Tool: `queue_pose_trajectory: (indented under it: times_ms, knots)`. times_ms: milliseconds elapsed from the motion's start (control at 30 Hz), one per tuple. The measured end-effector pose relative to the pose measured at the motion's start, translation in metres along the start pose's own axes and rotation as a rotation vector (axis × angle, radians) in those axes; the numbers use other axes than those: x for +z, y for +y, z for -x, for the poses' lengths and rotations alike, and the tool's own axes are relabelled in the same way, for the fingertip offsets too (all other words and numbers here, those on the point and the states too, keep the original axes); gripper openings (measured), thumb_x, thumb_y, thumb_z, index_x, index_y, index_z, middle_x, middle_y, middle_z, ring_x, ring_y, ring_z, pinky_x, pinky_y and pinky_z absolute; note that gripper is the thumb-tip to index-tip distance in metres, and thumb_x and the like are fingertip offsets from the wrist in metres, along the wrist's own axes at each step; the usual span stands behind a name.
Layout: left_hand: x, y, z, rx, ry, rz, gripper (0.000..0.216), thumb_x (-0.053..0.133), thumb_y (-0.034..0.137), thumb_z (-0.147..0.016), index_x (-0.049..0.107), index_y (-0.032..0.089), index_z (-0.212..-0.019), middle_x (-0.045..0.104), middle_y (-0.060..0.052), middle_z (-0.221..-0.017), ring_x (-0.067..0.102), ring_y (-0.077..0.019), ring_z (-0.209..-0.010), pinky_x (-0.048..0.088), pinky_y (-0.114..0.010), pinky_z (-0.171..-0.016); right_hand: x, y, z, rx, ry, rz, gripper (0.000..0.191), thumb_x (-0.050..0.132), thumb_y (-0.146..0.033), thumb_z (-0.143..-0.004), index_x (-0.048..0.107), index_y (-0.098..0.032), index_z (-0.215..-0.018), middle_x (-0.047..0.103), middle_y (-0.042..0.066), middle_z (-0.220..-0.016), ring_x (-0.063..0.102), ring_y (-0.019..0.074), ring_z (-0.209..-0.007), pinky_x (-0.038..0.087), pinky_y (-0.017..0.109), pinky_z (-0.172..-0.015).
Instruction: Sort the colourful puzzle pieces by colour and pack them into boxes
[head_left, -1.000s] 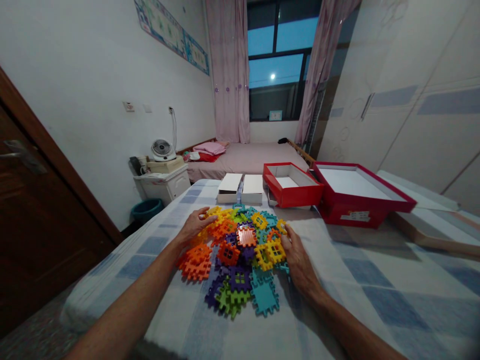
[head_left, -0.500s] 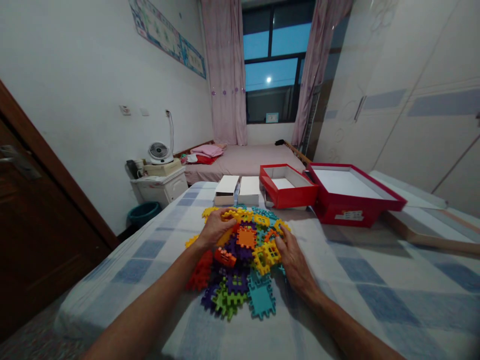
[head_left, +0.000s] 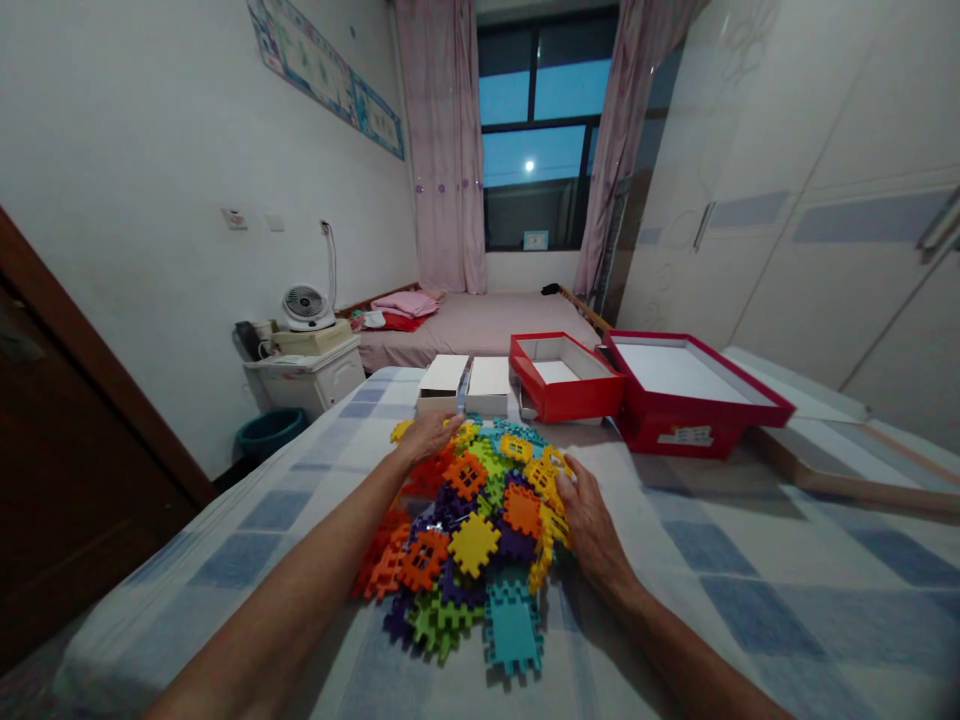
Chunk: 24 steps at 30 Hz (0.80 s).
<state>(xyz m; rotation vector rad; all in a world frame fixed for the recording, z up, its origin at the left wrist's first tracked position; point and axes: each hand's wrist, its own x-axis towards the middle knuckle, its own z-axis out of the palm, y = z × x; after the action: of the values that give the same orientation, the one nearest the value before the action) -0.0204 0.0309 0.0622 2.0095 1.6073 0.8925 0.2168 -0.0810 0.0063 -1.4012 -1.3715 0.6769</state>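
A heap of plastic interlocking building blocks [head_left: 474,545] in orange, yellow, purple, green and turquoise lies on the checked cloth. Across the far left of the heap reaches my left hand [head_left: 431,437], its fingers stretched out over yellow and orange blocks. My right hand [head_left: 589,510] rests against the heap's right side, fingers apart and touching yellow blocks [head_left: 546,480]; some fingertips are hidden. A square yellow block [head_left: 474,544] and an orange window-shaped block [head_left: 424,560] lie on top near the front. Closest to me is a turquoise block [head_left: 513,628].
Two white boxes [head_left: 488,380] stand behind the heap. To their right are a red box [head_left: 568,385] and a larger dark red box [head_left: 694,400], then a flat carton [head_left: 862,460]. The bed's left edge drops toward a teal bin [head_left: 271,430].
Blocks in the heap have been shifted: the square yellow one and orange window pieces now show on top. My left hand has moved off the middle toward the far left. My right stays alongside.
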Motion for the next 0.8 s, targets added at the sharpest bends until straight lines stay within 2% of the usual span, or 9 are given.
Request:
queue_pose_trajectory:
  times_ms: [133,267,367,500,633,800]
  knots:
    - [0.015,-0.016,-0.018,-0.017,-0.047,-0.021,0.043,0.061,0.059,-0.067,0.069,0.022,-0.088,0.07,-0.01,-0.102,0.06,-0.0274,-0.105,0.042,-0.033,-0.09,0.001,0.001,-0.001,-0.005,-0.035,0.02,0.063,0.032,-0.055,-0.086,0.039,-0.015,-0.134,0.043,0.013,-0.138,0.034,0.0226,-0.131,0.021,0.04,-0.113]
    - [0.025,-0.016,-0.023,-0.03,-0.081,-0.048,0.063,0.071,0.059,-0.053,0.068,0.019,-0.101,0.067,-0.014,-0.109,0.056,-0.0334,-0.111,0.038,-0.039,-0.096,0.001,-0.002,0.001,0.013,-0.024,0.025,0.066,0.031,-0.057,-0.085,0.04,-0.014,-0.134,0.043,0.012,-0.137,0.035,0.023,-0.13,0.023,0.038,-0.112]
    - [0.026,-0.013,-0.02,-0.017,-0.126,-0.039,0.069,0.071,0.058,-0.053,0.066,0.017,-0.109,0.07,-0.011,-0.1,0.06,-0.0326,-0.103,0.042,-0.039,-0.09,0.002,-0.001,0.001,-0.009,-0.018,0.039,0.063,0.032,-0.055,-0.085,0.041,-0.015,-0.134,0.044,0.012,-0.137,0.036,0.0233,-0.13,0.023,0.039,-0.112]
    - [0.028,-0.005,-0.011,0.007,-0.174,-0.006,0.06,0.067,0.053,-0.061,0.068,0.016,-0.108,0.071,-0.006,-0.081,0.065,-0.0257,-0.08,0.048,-0.034,-0.074,0.004,0.004,-0.001,-0.028,-0.012,0.045,0.063,0.033,-0.054,-0.085,0.041,-0.015,-0.134,0.044,0.012,-0.137,0.036,0.0239,-0.13,0.023,0.041,-0.112]
    - [0.03,0.019,-0.001,0.059,-0.191,0.028,0.054,0.065,0.05,-0.065,0.068,0.016,-0.107,0.07,-0.006,-0.087,0.064,-0.0224,-0.078,0.049,-0.031,-0.071,0.006,0.007,-0.002,-0.02,-0.005,0.046,0.066,0.033,-0.055,-0.085,0.04,-0.012,-0.135,0.043,0.014,-0.139,0.034,0.025,-0.132,0.022,0.042,-0.112]
    - [0.034,0.076,0.027,0.311,-0.181,0.001,0.049,0.064,0.046,-0.07,0.066,0.018,-0.109,0.065,-0.009,-0.103,0.062,-0.0215,-0.092,0.047,-0.032,-0.083,0.006,0.008,-0.004,-0.015,0.028,-0.015,0.062,0.03,-0.055,-0.087,0.041,-0.016,-0.134,0.043,0.012,-0.139,0.035,0.0222,-0.132,0.023,0.04,-0.112]
